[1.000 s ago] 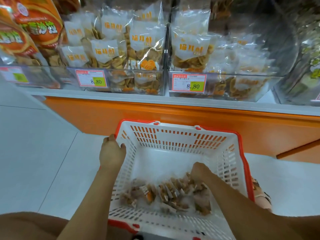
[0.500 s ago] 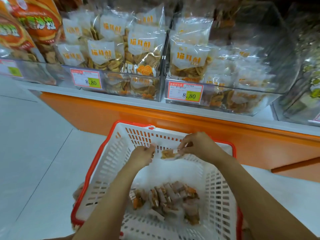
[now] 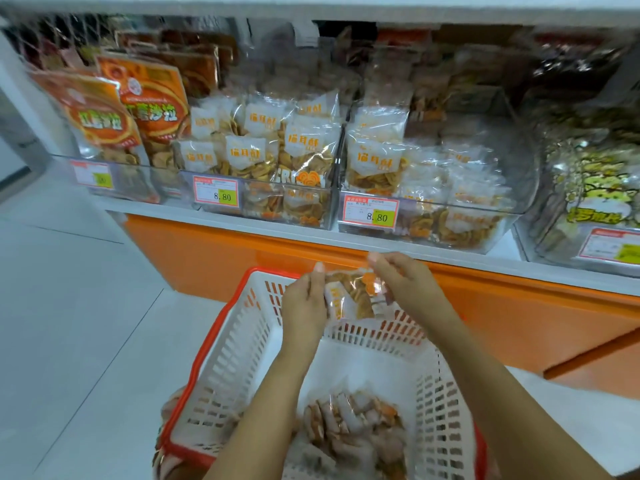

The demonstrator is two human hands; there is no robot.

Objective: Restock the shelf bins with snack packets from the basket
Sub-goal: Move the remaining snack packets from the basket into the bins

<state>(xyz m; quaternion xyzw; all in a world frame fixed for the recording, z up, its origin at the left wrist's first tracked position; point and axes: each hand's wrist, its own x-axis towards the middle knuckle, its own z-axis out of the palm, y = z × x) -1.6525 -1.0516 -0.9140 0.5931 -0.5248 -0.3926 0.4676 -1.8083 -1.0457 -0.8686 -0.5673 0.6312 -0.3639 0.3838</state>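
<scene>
**One packet held above the basket's far rim**

The left grip (image 3: 304, 306) has its fingers curled round the near-left edge of a snack packet (image 3: 353, 299), and the right grip (image 3: 405, 289) pinches the packet's opposite side. Both are closed on it, though the fingertips are smeared by motion and exactly how each one lies cannot be made out. The left fingers hide the packet's left edge. The packet is clear film with a white label in orange print, golden-brown chips showing through and an orange patch near the right grip. It hangs above the far rim of the basket (image 3: 214, 327), touching nothing else.

The basket is white lattice with a red rim. Its near end is cut off by the frame, and a blurred shape under its near-left corner cannot be identified. On its floor, toward the near-right side, lies a heap of more packets (image 3: 353, 424) — soft and hard to count.

Beyond the basket's far rim, above an orange panel (image 3: 225, 251), clear shelf bins (image 3: 450, 220) hold matching packets behind a price label (image 3: 372, 213) reading 8.80. The bin beyond the basket's right side is cut off at the frame edge — its contents are blurred.
</scene>
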